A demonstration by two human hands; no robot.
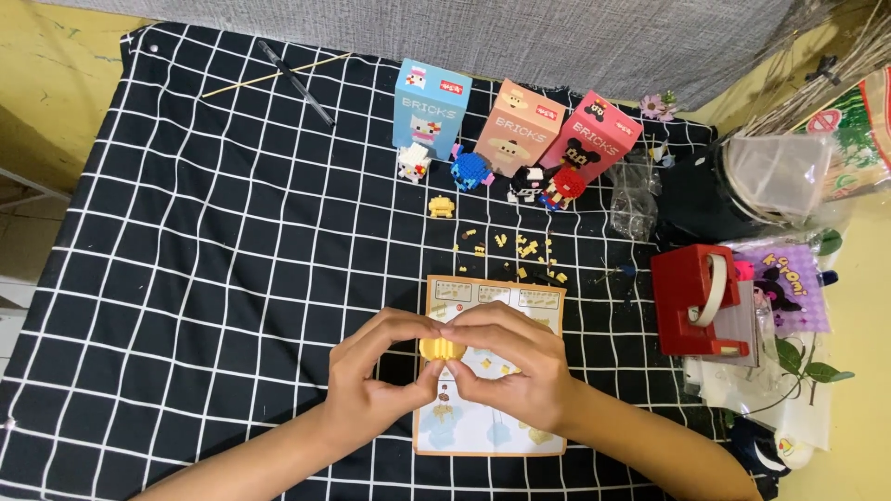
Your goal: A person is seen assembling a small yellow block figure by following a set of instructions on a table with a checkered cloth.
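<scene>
Left hand [371, 371] and right hand [506, 366] both pinch yellow brick block [442, 348], long axis sideways, above instruction sheet [492, 427]; open checkered tabletop [204, 260] to left.

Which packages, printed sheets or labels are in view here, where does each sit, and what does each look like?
Blue box: upright, far edge of cloth, leftmost of three.
Peach box: upright, middle.
Pink box: upright, rightmost, tilted.
Instruction sheet: flat under both hands, orange-bordered, pale.
Purple packet: right side, behind red tape dispenser.
</scene>
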